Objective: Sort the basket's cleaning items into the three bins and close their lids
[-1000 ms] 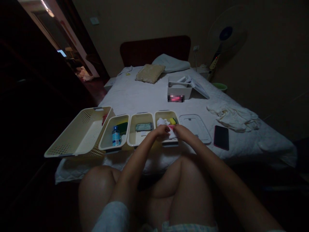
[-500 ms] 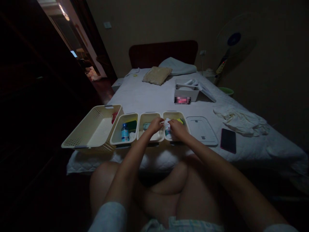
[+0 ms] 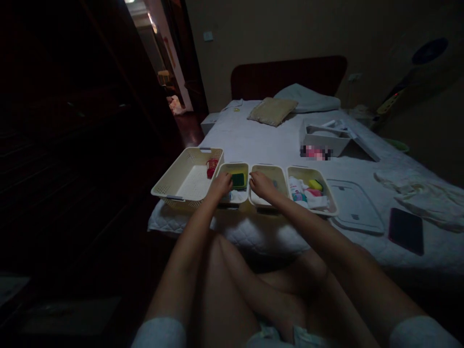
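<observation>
Three small cream bins stand side by side at the near edge of the bed. My left hand (image 3: 221, 184) reaches into the left bin (image 3: 239, 166), beside a green and yellow sponge (image 3: 238, 180); its fingers are curled and hide whatever is under them. My right hand (image 3: 261, 186) is curled over the near end of the middle bin (image 3: 272, 169), its fingertips hidden inside. The right bin (image 3: 328, 193) holds a white bottle (image 3: 295, 189), a yellow item (image 3: 315, 184) and a pink item (image 3: 313, 192).
A large perforated cream basket (image 3: 181, 176) with a red item (image 3: 211, 167) sits left of the bins. A flat lid (image 3: 357, 210), a dark phone (image 3: 406, 231) and a white cloth (image 3: 424, 193) lie to the right. A white box (image 3: 326, 137) and pillows (image 3: 272, 111) lie farther back.
My view has swung left. Both hands left the right bin, where the white bottle now lies; the left hand moved to the left bin and the right hand to the middle bin.
</observation>
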A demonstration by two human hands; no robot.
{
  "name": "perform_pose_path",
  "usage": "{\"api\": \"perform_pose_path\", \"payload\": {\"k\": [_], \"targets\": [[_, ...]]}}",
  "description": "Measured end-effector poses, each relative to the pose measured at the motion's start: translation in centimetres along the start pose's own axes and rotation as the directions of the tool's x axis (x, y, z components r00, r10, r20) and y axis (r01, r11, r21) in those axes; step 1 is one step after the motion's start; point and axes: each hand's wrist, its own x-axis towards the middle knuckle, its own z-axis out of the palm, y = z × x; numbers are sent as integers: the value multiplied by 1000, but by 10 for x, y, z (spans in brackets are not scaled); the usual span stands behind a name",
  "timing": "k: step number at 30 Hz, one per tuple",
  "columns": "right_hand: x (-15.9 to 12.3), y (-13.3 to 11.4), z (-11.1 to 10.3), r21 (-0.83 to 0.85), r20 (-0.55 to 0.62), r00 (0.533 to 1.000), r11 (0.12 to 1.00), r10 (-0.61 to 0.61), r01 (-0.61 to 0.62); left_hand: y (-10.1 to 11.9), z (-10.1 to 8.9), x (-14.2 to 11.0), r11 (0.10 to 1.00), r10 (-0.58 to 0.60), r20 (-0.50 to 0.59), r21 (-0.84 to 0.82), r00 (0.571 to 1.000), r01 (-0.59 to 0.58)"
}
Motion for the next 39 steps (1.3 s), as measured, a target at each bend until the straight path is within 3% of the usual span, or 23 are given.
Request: {"api": "perform_pose_path", "payload": {"k": [7, 11, 14, 21, 26, 31, 39], "targets": [[35, -72, 33, -21, 91, 989, 993, -117, 120, -82, 1, -43, 976, -207, -50, -70, 977, 204], [53, -102, 47, -34, 102, 980, 984, -173, 177, -113, 3, -48, 950, -297, -87, -122, 951, 286], [67, -118, 54, -39, 114, 973, 977, -202, 208, -130, -4, -48, 959, -283, -48, -42, 958, 281], [112, -144, 67, -70, 126, 963, 966, -237, 247, -164, -23, -34, 953, -291, 13, 92, 957, 288], [129, -154, 84, -160, 174, 946, 940, -273, 301, -187, -9, -31, 946, -310, 12, 103, 951, 307], [143, -162, 102, -239, 232, 882, 855, -411, 461, -196, 10, -37, 934, -350, 181, 144, 919, 328], [164, -169, 132, -294, 269, 902, 863, -337, 410, -195, 13, -39, 931, -366, 174, 58, 914, 361]]}}
